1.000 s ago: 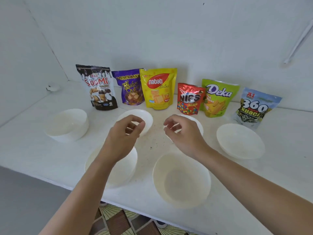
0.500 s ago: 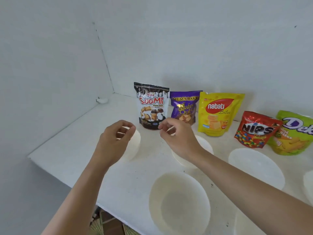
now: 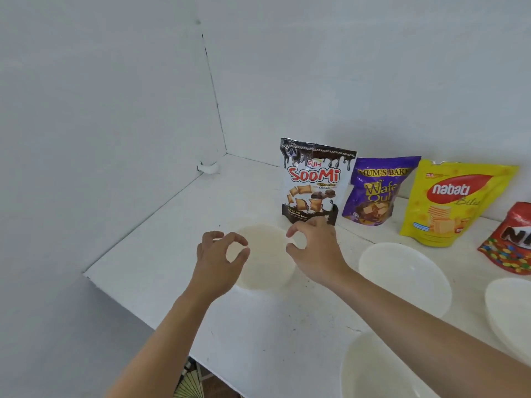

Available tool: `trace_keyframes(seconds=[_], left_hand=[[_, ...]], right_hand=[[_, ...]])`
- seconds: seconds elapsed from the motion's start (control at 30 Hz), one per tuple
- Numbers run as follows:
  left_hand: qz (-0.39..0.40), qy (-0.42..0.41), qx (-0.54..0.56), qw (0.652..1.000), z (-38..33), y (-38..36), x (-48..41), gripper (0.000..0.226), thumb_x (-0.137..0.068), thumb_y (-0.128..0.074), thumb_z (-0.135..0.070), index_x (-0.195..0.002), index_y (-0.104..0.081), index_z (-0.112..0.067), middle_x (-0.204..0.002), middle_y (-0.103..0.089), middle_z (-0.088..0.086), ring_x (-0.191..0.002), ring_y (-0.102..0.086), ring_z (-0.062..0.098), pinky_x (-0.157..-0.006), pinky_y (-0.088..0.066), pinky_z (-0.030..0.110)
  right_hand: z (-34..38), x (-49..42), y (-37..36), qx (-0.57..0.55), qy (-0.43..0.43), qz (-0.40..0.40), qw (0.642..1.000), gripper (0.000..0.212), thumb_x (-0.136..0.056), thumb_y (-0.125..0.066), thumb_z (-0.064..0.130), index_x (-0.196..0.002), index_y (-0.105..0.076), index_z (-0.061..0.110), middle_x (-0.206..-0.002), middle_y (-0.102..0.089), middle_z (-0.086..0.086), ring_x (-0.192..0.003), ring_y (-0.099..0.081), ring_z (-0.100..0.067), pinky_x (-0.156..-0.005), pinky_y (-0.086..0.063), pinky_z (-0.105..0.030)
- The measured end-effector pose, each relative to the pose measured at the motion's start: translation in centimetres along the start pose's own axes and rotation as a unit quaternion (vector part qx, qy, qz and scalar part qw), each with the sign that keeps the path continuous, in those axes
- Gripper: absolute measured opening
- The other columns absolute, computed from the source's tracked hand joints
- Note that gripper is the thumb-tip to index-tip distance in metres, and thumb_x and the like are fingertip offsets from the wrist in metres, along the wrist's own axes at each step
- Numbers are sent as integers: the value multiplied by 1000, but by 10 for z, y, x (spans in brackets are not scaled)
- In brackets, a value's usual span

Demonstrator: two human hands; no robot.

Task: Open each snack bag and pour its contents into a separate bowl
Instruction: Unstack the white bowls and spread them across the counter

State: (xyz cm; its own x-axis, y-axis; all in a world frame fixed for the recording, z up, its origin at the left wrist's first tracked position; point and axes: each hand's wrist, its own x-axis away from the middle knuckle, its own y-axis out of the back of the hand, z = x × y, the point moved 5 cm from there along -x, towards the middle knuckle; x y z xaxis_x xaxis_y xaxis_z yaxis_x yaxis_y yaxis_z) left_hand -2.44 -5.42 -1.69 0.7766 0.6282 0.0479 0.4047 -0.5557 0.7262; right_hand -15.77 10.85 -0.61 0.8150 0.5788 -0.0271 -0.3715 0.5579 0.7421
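Observation:
A black-and-white Soomi bag stands upright at the back of the white shelf, with a purple wafer bag, a yellow Nabati bag and a red Nips bag in a row to its right. A white bowl sits just in front of the Soomi bag. My left hand hovers over the bowl's left side, fingers curled and empty. My right hand hovers over its right side, just below the Soomi bag, fingers apart and empty.
More white bowls lie to the right, at the lower right and at the right edge. White walls meet in a corner behind the shelf. The shelf's front edge runs diagonally at lower left, with patterned floor below.
The view has swung left, so the green and blue bags have left the frame. Both hands have moved left and forward to the leftmost bowl, close to the Soomi bag.

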Motion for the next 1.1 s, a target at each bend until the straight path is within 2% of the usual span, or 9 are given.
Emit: trace_keyframes(seconds=[0.13,0.27,0.47,0.53,0.6,0.7,0.83,0.97,1.1], left_hand=[[20,29,-26,999,16,-12,-11,24,-95,-64,-37,-119,-60,-36,-144,-34,4,-137,-34,27,-100,-36,33],[64,32,-7,997,25,-28,-15,30,-96,-63,-31,-124,-54,-32,-126,-43,1,-104,-52,21,-71,-42,17],[49,32,11,998,31,-35,-15,43,-91,-59,-11,-130,-48,-26,-121,-46,-3,-104,-49,19,-80,-41,28],[47,30,23,998,31,-33,-13,48,-90,-51,-1,-132,-47,-25,-124,-46,-5,-108,-48,20,-80,-41,28],[42,24,29,998,30,-30,-10,54,-87,-45,6,-131,-47,-24,-127,-48,-6,-110,-47,20,-79,-41,28],[36,5,40,999,19,-24,-5,58,-84,-42,9,-129,-48,-26,-129,-51,-6,-109,-50,24,-72,-43,27],[8,-28,66,997,-16,-7,3,59,-82,-42,9,-127,-48,-29,-123,-53,-5,-97,-53,24,-61,-40,24],[-21,-63,89,994,-63,9,19,58,-85,-45,4,-125,-47,-37,-118,-54,-13,-95,-54,21,-63,-41,28],[-26,-99,110,989,-113,10,45,59,-86,-44,5,-123,-46,-41,-109,-55,-22,-78,-54,13,-54,-41,19]], right_hand=[[-9,-10,-22,18,-38,66,997,28,-90,-63,30,-117,-56,34,-135,-34,-2,-127,-36,-25,-90,-45,-36],[-19,-10,-51,10,-81,153,985,37,-94,-58,28,-130,-47,29,-134,-35,-5,-107,-52,-23,-76,-46,-27],[-21,-6,-65,-25,-102,180,978,54,-95,-45,0,-143,-32,21,-136,-43,-10,-104,-45,-19,-69,-41,-21],[-20,-4,-61,-34,-104,178,978,59,-92,-45,-4,-144,-31,20,-139,-41,-9,-106,-43,-18,-74,-43,-22],[-19,-1,-55,-33,-101,169,980,60,-92,-45,-6,-144,-33,21,-143,-41,-8,-112,-45,-19,-85,-47,-26],[-17,2,-37,-54,-90,136,985,57,-92,-43,-7,-140,-41,22,-143,-45,-7,-112,-48,-21,-83,-51,-29],[-8,7,3,-84,-35,63,994,48,-92,-38,-6,-128,-52,24,-123,-57,-5,-77,-54,-14,-54,-39,-22],[-2,19,55,-132,-3,-16,991,51,-88,-35,-7,-116,-58,29,-89,-52,4,-50,-45,-7,-44,-32,-20],[-4,44,103,-140,49,-73,986,56,-86,-36,-6,-122,-53,34,-101,-54,5,-65,-48,-8,-60,-36,-26]])
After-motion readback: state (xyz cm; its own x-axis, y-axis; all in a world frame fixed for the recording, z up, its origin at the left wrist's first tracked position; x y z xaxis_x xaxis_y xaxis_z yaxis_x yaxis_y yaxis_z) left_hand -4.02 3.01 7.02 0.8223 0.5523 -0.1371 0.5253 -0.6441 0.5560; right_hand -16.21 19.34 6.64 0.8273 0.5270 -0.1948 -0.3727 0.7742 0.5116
